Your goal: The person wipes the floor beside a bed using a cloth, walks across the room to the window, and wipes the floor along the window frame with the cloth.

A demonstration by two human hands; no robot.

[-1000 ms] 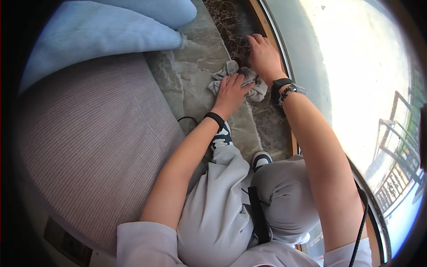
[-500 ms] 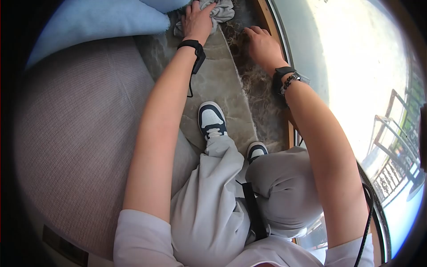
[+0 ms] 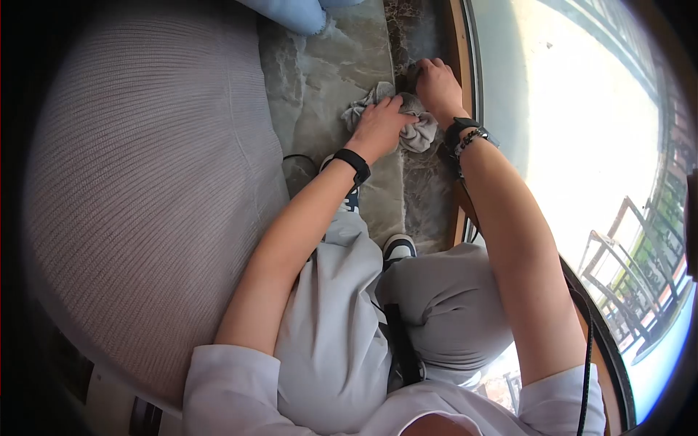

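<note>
A crumpled grey cloth (image 3: 418,134) lies on the marble floor (image 3: 320,69), across the edge of its dark brown border strip. My left hand (image 3: 379,129) presses on the cloth from above, fingers closed on its folds. Just beyond and to the right, my right hand (image 3: 438,87) is over the dark strip beside the window frame, fingers curled down. Something small and dark shows at its fingertips, too hidden to name. Both wrists carry black bands, and the right one also has a beaded bracelet.
A ribbed grey-brown sofa (image 3: 160,182) fills the left side. Light blue fabric (image 3: 294,13) hangs in at the top. Along the right runs a wooden frame (image 3: 462,54) with a glass pane, metal railings outside. My shoes (image 3: 398,248) stand below the hands.
My left hand and the cloth have moved down and right, close to my right hand. My right hand has shifted slightly. The view has shifted, so less blue fabric shows.
</note>
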